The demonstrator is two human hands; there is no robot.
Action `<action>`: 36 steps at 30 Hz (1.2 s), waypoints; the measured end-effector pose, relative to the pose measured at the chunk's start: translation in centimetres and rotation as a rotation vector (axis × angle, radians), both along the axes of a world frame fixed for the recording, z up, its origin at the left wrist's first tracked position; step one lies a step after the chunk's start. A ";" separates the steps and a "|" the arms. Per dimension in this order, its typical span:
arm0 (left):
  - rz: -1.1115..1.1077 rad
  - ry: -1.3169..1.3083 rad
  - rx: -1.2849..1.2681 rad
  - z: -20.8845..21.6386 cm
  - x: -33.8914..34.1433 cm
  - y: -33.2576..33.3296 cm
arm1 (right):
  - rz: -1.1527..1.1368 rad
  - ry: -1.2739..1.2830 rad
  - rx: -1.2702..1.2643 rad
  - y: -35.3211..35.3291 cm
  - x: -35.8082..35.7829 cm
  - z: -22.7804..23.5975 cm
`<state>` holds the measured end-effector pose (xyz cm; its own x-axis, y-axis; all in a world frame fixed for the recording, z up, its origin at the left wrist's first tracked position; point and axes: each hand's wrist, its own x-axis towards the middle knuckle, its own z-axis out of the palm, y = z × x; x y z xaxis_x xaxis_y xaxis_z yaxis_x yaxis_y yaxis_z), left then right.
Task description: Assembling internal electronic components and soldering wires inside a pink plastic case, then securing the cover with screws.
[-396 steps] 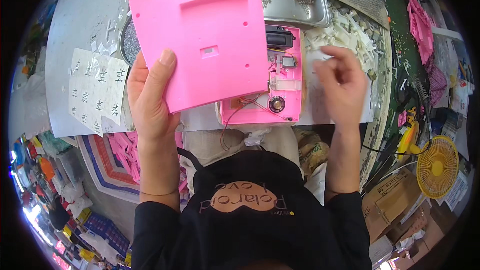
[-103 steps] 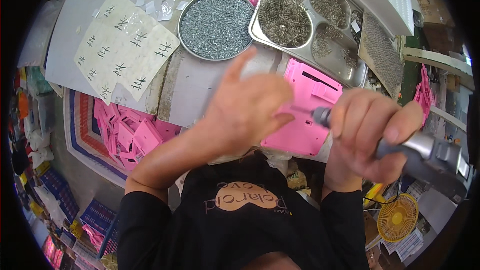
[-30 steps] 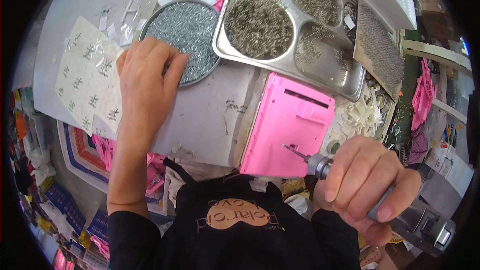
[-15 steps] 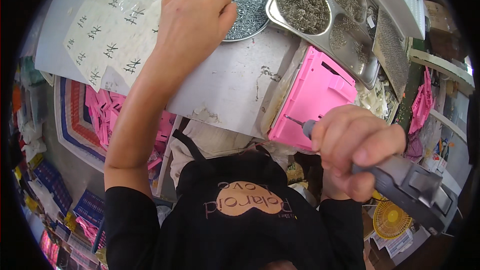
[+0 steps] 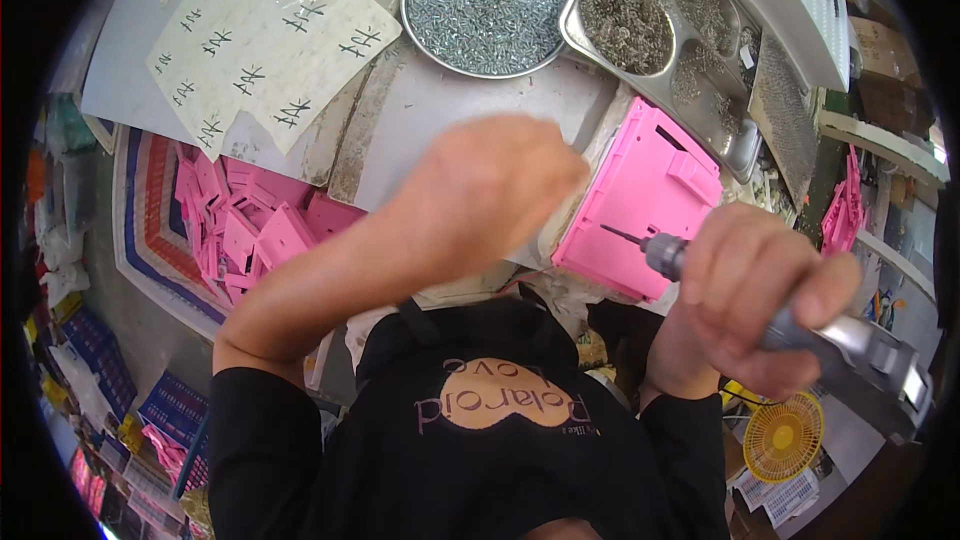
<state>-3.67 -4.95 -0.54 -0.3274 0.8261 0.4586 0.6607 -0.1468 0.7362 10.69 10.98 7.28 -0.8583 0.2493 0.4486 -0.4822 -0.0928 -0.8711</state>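
My right hand (image 5: pixel 740 290) is wrapped round a grey electric screwdriver (image 5: pixel 850 365). The tool's thin bit points left, over a pink plastic panel (image 5: pixel 640 195) lying at the table's right edge. My left hand (image 5: pixel 500 180), smeared by motion, is closed with its fingertips pressed together, just left of that panel. Whatever may be in those fingers is too small or hidden to make out. Beyond the left hand, a round metal dish (image 5: pixel 405 15) holds a heap of small silvery screws (image 5: pixel 485 5).
A divided steel tray (image 5: pixel 735 155) of small metal springs stands at far right. Inked paper (image 5: pixel 225 35) covers the left of the table (image 5: pixel 390 130). Below it, a striped basket (image 5: pixel 140 230) contains pink plastic parts (image 5: pixel 250 235). A yellow fan (image 5: pixel 783 437) is at lower right.
My left hand has left the screw dish and come nearer, rightward to beside the pink panel. My right hand has shifted slightly right with the electric screwdriver.
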 end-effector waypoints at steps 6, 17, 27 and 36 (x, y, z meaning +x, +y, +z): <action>-0.071 -0.166 -0.009 0.5 2.9 -0.8 | 0.022 0.016 -0.030 -0.8 0.2 1.0; -0.114 -0.064 -0.067 1.3 3.4 -0.8 | 0.025 0.042 -0.012 -1.4 0.8 0.8; -0.009 -0.428 -0.275 2.8 1.1 -2.8 | 0.061 -0.056 -0.085 -1.7 3.3 -1.1; 0.095 -0.657 -0.251 -0.3 1.3 -4.6 | -0.011 -0.064 0.156 -4.5 2.3 -1.9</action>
